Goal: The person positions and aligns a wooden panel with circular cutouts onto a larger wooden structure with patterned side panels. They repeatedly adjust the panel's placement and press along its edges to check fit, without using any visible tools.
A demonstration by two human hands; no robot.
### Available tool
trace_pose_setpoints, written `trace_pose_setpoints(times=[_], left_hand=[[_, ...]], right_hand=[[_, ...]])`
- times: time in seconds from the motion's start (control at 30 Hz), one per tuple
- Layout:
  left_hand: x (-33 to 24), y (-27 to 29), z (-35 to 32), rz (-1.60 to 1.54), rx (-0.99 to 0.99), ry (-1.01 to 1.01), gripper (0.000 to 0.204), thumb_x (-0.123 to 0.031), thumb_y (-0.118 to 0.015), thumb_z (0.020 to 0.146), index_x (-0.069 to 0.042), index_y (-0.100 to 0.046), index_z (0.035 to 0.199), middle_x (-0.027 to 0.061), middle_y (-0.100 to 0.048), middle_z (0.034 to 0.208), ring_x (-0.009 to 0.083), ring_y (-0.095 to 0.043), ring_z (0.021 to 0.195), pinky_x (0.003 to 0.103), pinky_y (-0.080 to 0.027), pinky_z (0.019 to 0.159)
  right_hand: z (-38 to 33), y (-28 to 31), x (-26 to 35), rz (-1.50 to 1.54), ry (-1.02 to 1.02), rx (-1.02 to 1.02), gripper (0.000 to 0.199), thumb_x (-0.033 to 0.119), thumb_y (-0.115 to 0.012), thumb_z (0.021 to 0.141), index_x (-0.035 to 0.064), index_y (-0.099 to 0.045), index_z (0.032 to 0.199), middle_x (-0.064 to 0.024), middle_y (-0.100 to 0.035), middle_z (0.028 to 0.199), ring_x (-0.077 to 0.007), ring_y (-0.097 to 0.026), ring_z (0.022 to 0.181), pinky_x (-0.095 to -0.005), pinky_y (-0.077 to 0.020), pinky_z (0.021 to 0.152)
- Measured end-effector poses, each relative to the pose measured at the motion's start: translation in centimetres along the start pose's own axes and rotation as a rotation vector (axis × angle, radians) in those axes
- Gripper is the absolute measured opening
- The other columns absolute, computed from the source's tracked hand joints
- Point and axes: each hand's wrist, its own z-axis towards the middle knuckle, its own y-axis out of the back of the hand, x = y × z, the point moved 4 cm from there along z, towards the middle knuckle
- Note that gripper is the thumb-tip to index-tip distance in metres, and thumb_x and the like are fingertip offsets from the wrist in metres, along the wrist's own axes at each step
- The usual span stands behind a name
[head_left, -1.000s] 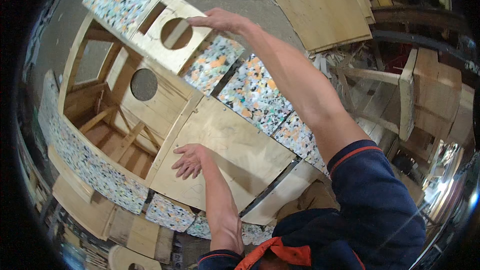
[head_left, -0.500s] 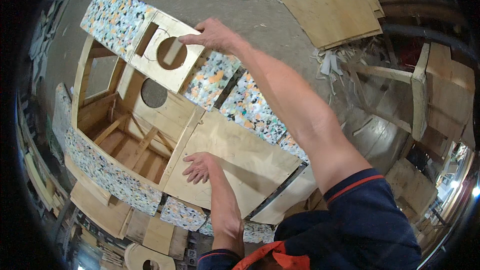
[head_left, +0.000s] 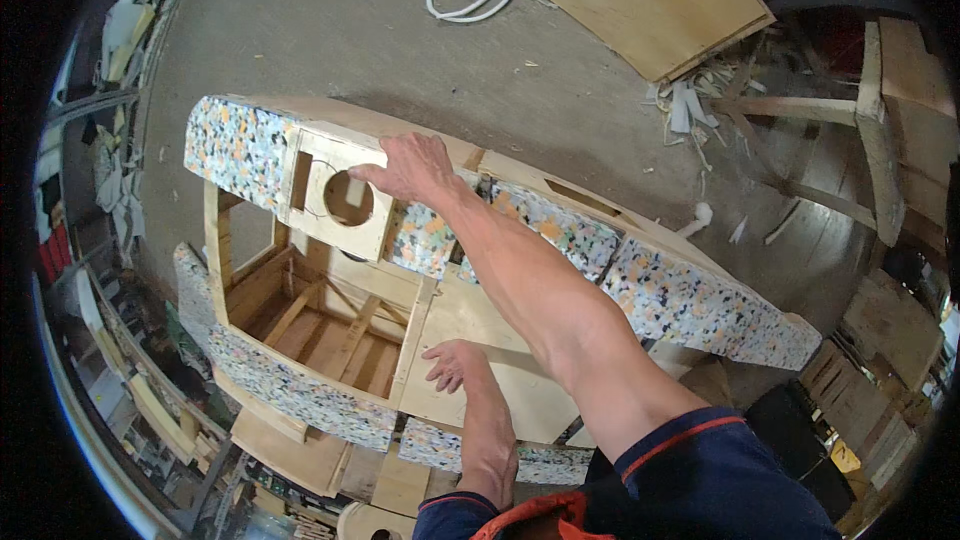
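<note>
Wooden frame (head_left: 413, 340) stands on the floor (head_left: 330, 40), its left part an open bay crossed by slats. Along its far edge sits a pale plywood board (head_left: 318, 185) with a slot and a round hole, next to a speckled foam block (head_left: 238, 152) at the frame's far left corner. The right hand (head_left: 408, 166) lies on the board's far right corner, thumb pointing at the hole — whether its grip is clamped there or merely rests, I cannot tell. The left hand (head_left: 449, 365) has a loose, unclosed grip, fingers spread above the left edge of a flat plywood panel (head_left: 525, 395); contact is unclear. More speckled foam lines the frame's near edge. Beyond its far edge, a white tube coil (head_left: 466, 17) lies on the floor beside stacked plywood sheets (head_left: 640, 5).
</note>
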Motion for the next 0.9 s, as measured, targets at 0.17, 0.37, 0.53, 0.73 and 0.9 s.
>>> trace_pose_setpoints(times=[0.17,0.37,0.53,0.73,0.9], left_hand=[[-0.1,1.4,-0.3,0.041,0.054,0.012,0.083,-0.071,-0.033,0.108,-0.014,-0.04,0.168,0.0238,-0.026,0.177,0.0481,-0.025,0.163,0.066,-0.028,0.128],[-1.6,1.8,-1.0,-0.002,0.143,0.1,0.08,-0.07,-0.033,0.108,-0.018,-0.036,0.17,0.0184,-0.024,0.18,0.0421,-0.023,0.165,0.065,-0.024,0.13],[-2.2,0.0,-1.0,-0.107,0.129,0.211,0.078,-0.068,-0.034,0.108,-0.021,-0.035,0.171,0.0164,-0.027,0.179,0.0425,-0.026,0.164,0.066,-0.024,0.13],[-2.0,-1.8,-0.7,-0.027,0.061,0.319,0.075,-0.066,-0.035,0.108,-0.025,-0.034,0.172,0.0138,-0.03,0.179,0.0429,-0.029,0.163,0.066,-0.024,0.129],[-2.7,0.1,-1.3,0.027,0.136,0.287,0.076,-0.062,-0.036,0.11,-0.021,-0.029,0.173,0.0159,-0.024,0.18,0.0447,-0.028,0.163,0.07,-0.026,0.127]], right_hand=[[0.1,0.2,0.1,-0.022,0.002,0.036,0.075,0.069,-0.069,0.094,-0.0034,-0.081,0.111,-0.0237,-0.079,0.096,-0.0358,-0.075,0.1,-0.0581,-0.05,0.104],[0.3,0.8,0.1,-0.015,-0.059,0.159,0.079,0.073,-0.067,0.094,-0.0018,-0.079,0.118,-0.0222,-0.079,0.104,-0.031,-0.074,0.107,-0.0531,-0.0562,0.097],[0.6,-0.3,-0.1,-0.062,-0.106,0.146,0.089,0.079,-0.063,0.094,0.0014,-0.071,0.138,-0.0233,-0.075,0.126,-0.0316,-0.072,0.12,-0.0529,-0.0561,0.105],[0.6,-0.6,0.0,0.021,-0.066,0.107,0.073,0.067,-0.07,0.097,0.006,-0.075,0.138,-0.0198,-0.08,0.117,-0.0303,-0.077,0.107,-0.0465,-0.0608,0.095],[0.3,-0.4,1.0,0.004,0.026,0.05,0.066,0.06,-0.069,0.099,0.0031,-0.077,0.132,-0.0175,-0.081,0.114,-0.0283,-0.077,0.104,-0.0451,-0.0573,0.091]])
